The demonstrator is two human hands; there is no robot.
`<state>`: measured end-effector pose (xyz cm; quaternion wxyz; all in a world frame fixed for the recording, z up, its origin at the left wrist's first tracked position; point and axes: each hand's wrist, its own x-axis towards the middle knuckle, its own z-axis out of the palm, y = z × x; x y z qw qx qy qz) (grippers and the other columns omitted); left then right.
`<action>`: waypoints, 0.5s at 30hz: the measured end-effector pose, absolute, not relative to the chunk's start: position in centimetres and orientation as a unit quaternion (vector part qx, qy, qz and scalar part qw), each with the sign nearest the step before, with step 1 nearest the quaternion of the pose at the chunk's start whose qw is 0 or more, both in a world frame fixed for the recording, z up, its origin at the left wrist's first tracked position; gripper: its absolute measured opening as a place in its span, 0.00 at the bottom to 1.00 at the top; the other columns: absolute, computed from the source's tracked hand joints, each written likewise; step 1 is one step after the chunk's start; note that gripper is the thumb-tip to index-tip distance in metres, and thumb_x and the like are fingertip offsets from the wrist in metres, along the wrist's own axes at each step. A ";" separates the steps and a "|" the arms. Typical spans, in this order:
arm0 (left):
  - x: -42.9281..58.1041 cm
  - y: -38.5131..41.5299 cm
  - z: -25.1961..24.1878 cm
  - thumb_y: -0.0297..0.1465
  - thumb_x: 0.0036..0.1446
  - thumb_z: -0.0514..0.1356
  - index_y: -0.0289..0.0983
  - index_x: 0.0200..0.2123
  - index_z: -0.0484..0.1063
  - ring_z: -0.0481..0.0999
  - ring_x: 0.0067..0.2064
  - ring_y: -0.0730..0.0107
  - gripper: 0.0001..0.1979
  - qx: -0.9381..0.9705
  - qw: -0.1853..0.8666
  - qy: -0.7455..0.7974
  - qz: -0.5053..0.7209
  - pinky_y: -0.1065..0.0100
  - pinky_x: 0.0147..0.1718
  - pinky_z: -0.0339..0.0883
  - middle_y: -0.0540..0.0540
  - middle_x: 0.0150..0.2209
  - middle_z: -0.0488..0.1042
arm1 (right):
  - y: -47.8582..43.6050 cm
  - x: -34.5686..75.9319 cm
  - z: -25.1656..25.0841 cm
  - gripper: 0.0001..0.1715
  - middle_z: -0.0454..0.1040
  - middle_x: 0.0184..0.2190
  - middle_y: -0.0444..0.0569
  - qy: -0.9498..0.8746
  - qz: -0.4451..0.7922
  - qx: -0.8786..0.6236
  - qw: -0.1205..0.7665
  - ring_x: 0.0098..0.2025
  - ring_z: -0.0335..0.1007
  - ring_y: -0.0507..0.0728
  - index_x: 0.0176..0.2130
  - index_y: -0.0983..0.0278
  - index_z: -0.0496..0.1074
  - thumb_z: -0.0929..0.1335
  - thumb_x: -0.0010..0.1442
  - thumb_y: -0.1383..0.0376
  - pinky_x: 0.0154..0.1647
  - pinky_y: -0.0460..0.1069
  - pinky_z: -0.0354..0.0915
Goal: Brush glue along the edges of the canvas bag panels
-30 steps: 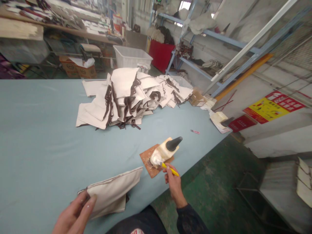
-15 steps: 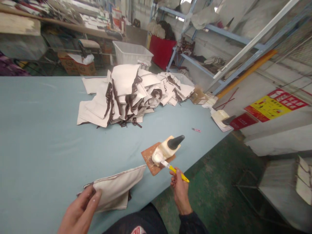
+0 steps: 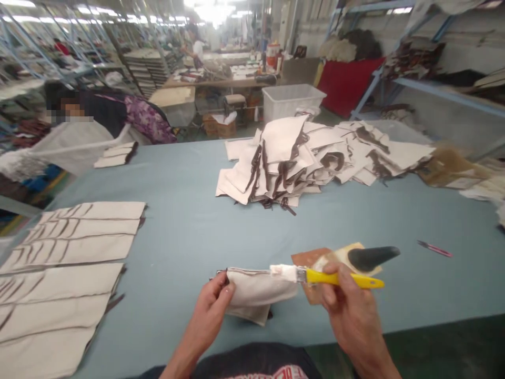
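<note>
A folded cream fabric piece (image 3: 260, 289) with dark trim is pinched at its left end by my left hand (image 3: 211, 302), just above the table. My right hand (image 3: 351, 305) grips the yellow handle of a paintbrush (image 3: 335, 278). White paste coats the bristles, which lie at the piece's upper edge; whether they press on it I cannot tell. Behind my right hand stands a pale container with a black cone-shaped spout (image 3: 373, 258), on a brown board (image 3: 311, 258). My right hand partly hides both.
A heap of cream pieces with dark straps (image 3: 284, 158) lies at the table's back. Overlapping rows of pieces (image 3: 79, 273) cover the left side. Small pink-handled snips (image 3: 434, 248) lie to the right. A person (image 3: 114, 113) bends beyond the far left edge; a white bin (image 3: 292, 102) stands behind.
The view has swung left. My right hand has brought the brush from the container to the fabric piece's upper edge. My left hand still holds the piece.
</note>
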<state>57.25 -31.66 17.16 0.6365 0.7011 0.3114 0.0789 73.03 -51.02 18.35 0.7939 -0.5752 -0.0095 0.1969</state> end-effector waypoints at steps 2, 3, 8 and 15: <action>56.8 -31.7 17.7 0.43 0.62 0.58 0.35 0.46 0.80 0.77 0.42 0.55 0.20 0.686 0.652 0.312 0.080 0.63 0.45 0.69 0.42 0.43 0.83 | -49.8 72.3 18.6 0.23 0.64 0.16 0.39 -0.075 0.217 -0.587 0.777 0.19 0.58 0.49 0.35 0.62 0.74 0.71 0.63 0.45 0.18 0.44 0.54; 56.7 -31.8 17.9 0.43 0.62 0.58 0.35 0.46 0.81 0.78 0.43 0.55 0.20 0.679 0.659 0.313 0.080 0.63 0.46 0.68 0.42 0.43 0.83 | -49.3 72.0 18.5 0.23 0.65 0.17 0.40 -0.104 0.226 -0.592 0.767 0.19 0.58 0.49 0.35 0.62 0.75 0.70 0.64 0.45 0.18 0.44 0.54; 56.1 -32.1 18.5 0.43 0.61 0.60 0.36 0.47 0.81 0.78 0.44 0.55 0.20 0.633 0.701 0.318 0.083 0.63 0.48 0.68 0.43 0.44 0.83 | -48.0 70.8 18.2 0.25 0.68 0.18 0.42 -0.210 0.243 -0.605 0.728 0.19 0.61 0.50 0.36 0.63 0.75 0.68 0.67 0.44 0.20 0.45 0.58; 55.9 -32.8 18.4 0.41 0.60 0.62 0.37 0.50 0.80 0.78 0.44 0.58 0.20 0.579 0.753 0.305 0.069 0.66 0.45 0.69 0.45 0.44 0.83 | -47.5 69.9 18.3 0.23 0.69 0.18 0.41 -0.248 0.220 -0.609 0.721 0.19 0.59 0.49 0.37 0.63 0.76 0.66 0.69 0.47 0.22 0.45 0.58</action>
